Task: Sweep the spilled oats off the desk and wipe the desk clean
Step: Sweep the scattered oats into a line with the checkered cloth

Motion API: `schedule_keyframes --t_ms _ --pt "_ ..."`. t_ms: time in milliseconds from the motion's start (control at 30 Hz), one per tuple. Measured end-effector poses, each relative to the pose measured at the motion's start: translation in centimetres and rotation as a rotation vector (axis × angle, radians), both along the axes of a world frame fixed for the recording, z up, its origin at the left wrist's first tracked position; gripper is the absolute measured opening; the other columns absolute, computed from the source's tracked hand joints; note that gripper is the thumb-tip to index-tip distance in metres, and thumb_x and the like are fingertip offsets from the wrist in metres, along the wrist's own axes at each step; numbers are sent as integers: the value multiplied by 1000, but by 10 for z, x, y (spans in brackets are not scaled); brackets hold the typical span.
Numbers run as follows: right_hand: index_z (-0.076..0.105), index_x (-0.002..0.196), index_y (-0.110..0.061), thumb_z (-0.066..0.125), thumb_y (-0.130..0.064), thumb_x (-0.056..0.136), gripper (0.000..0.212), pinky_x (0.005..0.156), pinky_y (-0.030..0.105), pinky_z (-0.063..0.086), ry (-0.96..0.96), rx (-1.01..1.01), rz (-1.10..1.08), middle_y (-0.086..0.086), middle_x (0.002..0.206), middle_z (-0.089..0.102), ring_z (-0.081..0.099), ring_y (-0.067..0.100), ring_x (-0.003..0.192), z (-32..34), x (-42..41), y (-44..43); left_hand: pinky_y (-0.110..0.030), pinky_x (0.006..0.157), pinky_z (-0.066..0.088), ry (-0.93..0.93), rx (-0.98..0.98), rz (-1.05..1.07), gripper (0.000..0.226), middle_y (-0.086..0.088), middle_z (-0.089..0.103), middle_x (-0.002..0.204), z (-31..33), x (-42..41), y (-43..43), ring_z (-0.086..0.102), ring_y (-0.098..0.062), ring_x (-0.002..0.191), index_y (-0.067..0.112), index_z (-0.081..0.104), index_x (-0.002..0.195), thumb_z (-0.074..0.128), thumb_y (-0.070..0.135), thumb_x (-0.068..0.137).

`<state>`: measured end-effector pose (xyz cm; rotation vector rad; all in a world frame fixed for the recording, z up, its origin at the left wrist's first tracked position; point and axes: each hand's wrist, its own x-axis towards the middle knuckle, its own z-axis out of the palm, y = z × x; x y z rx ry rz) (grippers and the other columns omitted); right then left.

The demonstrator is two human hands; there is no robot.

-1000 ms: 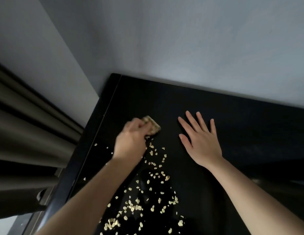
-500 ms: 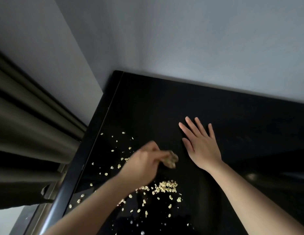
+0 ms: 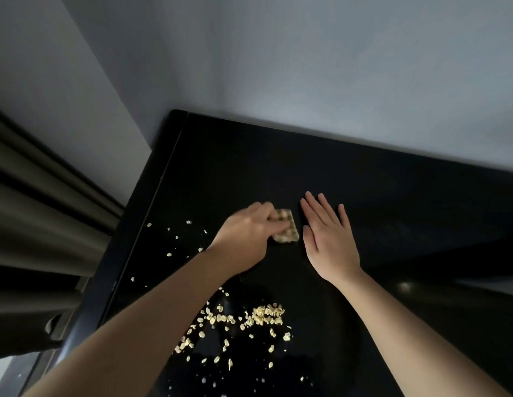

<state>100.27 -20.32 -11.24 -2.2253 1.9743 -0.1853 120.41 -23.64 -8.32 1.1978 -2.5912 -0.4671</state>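
Black and glossy, the flat-topped desk carried pale oat flakes — a heap at its near middle, stray ones towards the left edge. The left hand pressed a small beige checked cloth pad to the desk, fingers curled round it. Just right of the pad, the right hand lay flat — fingers straight, close together.

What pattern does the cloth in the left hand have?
The cloth is beige with a darker check pattern; the head view shows it, slightly blurred.
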Motion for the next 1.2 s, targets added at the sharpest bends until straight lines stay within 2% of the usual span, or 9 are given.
schedule_keyframes --t_ms 100,167,300,400,533,600,867,1100,1200 --pt "26 152 -18 14 -39 98 59 122 44 6 14 20 16 -5 161 18 6 14 149 0 0 0 -26 69 47 34 58 -188 43 2 55 98 -1 14 28 50 -12 85 27 65 118 59 3 83" --pt "19 153 -20 11 -43 97 61 121 45 4 62 44 18 -5 162 11 1 15 150 0 0 0 -26 64 50 108 108 -183 42 4 54 95 -1 25 42 50 -10 82 24 68 115 60 -1 81" --pt "3 153 -27 9 -53 98 61 119 49 -3 109 110 -75 -8 161 -7 -10 19 148 3 27 -9 -25 64 55 226 105 162 44 3 51 99 7 65 38 54 -9 79 20 67 119 58 -6 84" --pt "4 153 -28 6 -56 98 62 118 54 0 131 99 -36 -4 162 -4 -7 23 149 1 62 -17 -28 69 50 285 7 475 43 0 51 100 22 103 14 54 -14 80 18 67 121 57 -5 87" --pt "4 154 -29 2 -58 95 65 118 58 4 144 100 -39 -3 163 0 -5 25 149 -1 70 -21 -33 74 45 199 -48 833 44 -3 50 101 19 153 -12 54 -23 90 23 67 121 50 -1 88" --pt "4 154 -29 0 -59 94 67 119 58 4 148 98 -36 -3 163 -1 -5 24 149 -1 69 -21 -35 75 46 121 6 885 46 -4 51 104 7 162 -10 55 -28 96 27 66 122 49 0 88" --pt "3 153 -30 -2 -59 92 68 119 55 -1 141 107 -27 -6 162 -5 -9 22 149 1 70 -20 -43 76 54 123 95 577 53 -2 55 106 -6 97 25 55 -24 98 28 64 124 55 -4 83" --pt "4 154 -31 1 -56 95 64 120 53 1 133 118 74 -10 162 -5 -9 19 149 2 53 -6 -33 61 56 150 156 113 56 -1 54 94 -4 58 99 56 -20 84 26 66 120 57 -7 75" --pt "5 154 -33 5 -56 96 62 120 54 4 150 114 55 -9 161 -2 -5 20 149 3 40 12 -27 68 53 166 256 51 55 3 52 98 -4 58 112 54 -14 86 29 65 122 52 -6 81"
